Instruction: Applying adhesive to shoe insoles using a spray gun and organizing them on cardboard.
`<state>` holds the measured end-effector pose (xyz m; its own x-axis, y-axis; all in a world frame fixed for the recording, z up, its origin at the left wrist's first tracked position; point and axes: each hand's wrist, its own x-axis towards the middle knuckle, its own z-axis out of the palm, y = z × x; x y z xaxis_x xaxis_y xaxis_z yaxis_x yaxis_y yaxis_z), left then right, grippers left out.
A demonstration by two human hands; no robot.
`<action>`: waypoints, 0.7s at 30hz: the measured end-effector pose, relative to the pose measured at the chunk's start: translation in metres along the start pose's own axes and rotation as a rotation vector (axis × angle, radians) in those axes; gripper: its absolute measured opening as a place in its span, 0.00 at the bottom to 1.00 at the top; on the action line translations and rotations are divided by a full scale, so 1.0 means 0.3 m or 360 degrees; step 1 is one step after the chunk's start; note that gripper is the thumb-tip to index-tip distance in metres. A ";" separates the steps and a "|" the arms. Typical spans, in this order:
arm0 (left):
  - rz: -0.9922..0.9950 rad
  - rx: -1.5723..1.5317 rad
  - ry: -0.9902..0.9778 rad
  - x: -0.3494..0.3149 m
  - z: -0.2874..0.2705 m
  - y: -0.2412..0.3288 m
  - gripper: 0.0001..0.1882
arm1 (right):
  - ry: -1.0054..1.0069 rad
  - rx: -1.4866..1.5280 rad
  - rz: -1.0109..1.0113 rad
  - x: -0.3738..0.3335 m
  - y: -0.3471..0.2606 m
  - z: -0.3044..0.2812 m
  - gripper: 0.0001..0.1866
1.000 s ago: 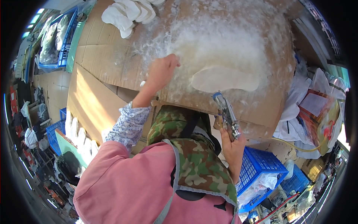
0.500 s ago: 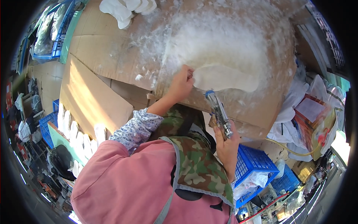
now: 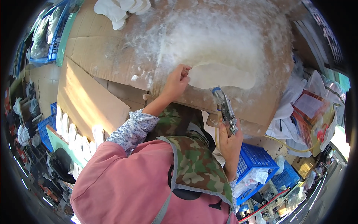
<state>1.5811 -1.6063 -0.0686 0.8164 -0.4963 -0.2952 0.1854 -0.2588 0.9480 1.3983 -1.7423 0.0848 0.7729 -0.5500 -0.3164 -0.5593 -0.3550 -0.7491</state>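
A white insole (image 3: 223, 75) lies on the cardboard (image 3: 108, 48), among dried white overspray and fluffy fibres. My left hand (image 3: 178, 80) pinches the insole's left end between thumb and fingertips. In my right hand (image 3: 229, 143) is a metal spray gun (image 3: 225, 108), its handle wrapped by the fingers. The gun's blue-ringed nozzle is close to the near edge of the insole, a little right of its middle. A thin hose hangs below the grip.
A stack of white insoles (image 3: 119, 10) rests at the far left of the cardboard. More white pieces (image 3: 76, 138) stand in a row at lower left. Blue crates (image 3: 257, 160) are by my right arm, and plastic bags (image 3: 309, 108) with a yellowish hose lie at right.
The spray gun has shifted slightly right and tilted, its nozzle moving along the insole's near edge. My left hand keeps its pinch on the left end. The whole view has drifted slightly.
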 end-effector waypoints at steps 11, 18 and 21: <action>0.0024 0.0059 -0.0015 -0.008 -0.004 0.005 0.17 | 0.0184 0.0007 -0.0031 0.015 0.063 -0.042 0.13; 0.0080 0.0176 0.0061 -0.031 0.003 0.091 0.17 | 0.0298 -0.0060 -0.0083 0.015 0.075 -0.068 0.11; 0.0387 0.0518 0.0451 -0.053 0.024 0.114 0.17 | 0.0285 0.0028 0.0040 0.015 0.075 -0.084 0.10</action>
<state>1.5706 -1.6132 -0.0324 0.9399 -0.3411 0.0166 -0.1722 -0.4314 0.8856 1.3816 -1.7716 0.0812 0.6920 -0.6850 -0.2279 -0.5714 -0.3267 -0.7528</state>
